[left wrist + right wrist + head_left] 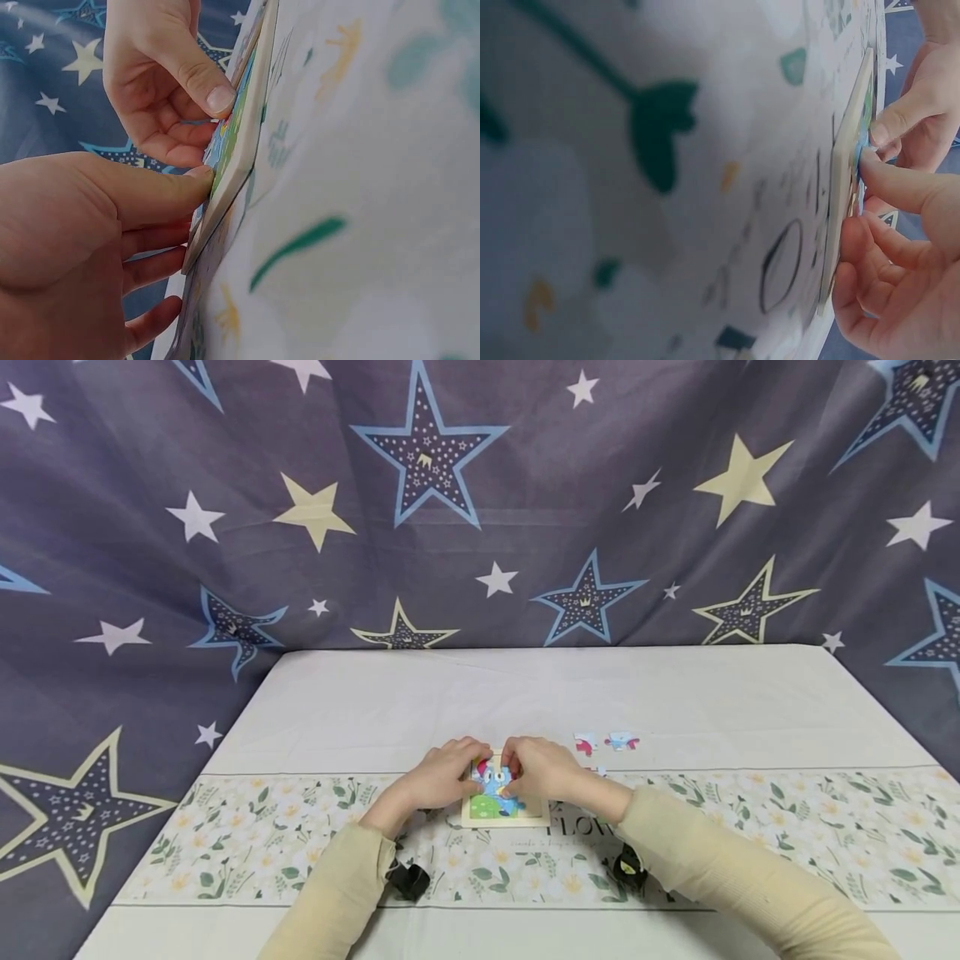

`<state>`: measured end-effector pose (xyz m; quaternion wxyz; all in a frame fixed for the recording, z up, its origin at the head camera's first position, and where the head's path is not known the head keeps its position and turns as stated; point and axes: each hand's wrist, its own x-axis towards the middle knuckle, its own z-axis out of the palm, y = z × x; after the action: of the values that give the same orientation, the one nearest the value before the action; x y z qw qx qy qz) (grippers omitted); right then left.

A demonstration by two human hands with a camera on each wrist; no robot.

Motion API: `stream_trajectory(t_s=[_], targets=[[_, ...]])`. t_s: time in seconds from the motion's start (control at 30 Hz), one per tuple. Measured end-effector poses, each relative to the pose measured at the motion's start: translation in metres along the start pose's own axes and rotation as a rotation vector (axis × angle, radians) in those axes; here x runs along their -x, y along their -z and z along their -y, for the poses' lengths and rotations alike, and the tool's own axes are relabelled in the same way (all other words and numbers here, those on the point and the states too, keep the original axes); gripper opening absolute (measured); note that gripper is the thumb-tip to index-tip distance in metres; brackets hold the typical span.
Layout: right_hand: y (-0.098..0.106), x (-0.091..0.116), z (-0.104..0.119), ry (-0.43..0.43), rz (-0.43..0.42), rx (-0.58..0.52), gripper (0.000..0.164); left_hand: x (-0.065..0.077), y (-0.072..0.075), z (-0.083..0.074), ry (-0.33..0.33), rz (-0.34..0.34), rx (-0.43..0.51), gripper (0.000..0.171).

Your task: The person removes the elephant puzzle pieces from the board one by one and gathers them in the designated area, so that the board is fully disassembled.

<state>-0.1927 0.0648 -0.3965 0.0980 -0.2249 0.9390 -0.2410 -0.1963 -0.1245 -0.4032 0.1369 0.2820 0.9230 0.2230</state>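
A small framed jigsaw puzzle (504,822) lies on the table, with a blue cartoon figure and green ground showing on it. My left hand (444,775) holds its left side: the thumb (169,196) rests on the picture, the other fingers lie along the edge. Over the upper right of the picture, my right hand (546,768) pinches a puzzle piece (223,122) between thumb and forefinger; a bit of its red and white edge shows. That hand's other fingers are curled by the frame's side (838,202). The right hand hides part of the picture.
Beyond the right hand lie loose pieces: a pink and white one (585,743), a blue and red one (622,742), and another (597,771) partly hidden by the arm. A flowered runner (300,852) crosses the white table. A starry cloth (480,543) hangs behind.
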Motion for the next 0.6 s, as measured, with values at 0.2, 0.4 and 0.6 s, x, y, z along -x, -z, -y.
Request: stream_trajectory(t_s=[0.2,0.4,0.6], targets=[[-0.0004,-0.0013,0.001,-0.006,0.008,0.004,0.029,-0.0018,-0.0043,0.0007,-0.038,-0.081,-0.047,0.029],[-0.0003,-0.0013,0.0006,-0.004,0.002,0.002,0.029,-0.0035,-0.0054,-0.0018,-0.034,-0.119,-0.064,0.026],[0.0005,-0.0005,0.0008,0.012,-0.01,-0.008,0.03,-0.0036,-0.0049,-0.0023,-0.024,-0.117,-0.054,0.029]])
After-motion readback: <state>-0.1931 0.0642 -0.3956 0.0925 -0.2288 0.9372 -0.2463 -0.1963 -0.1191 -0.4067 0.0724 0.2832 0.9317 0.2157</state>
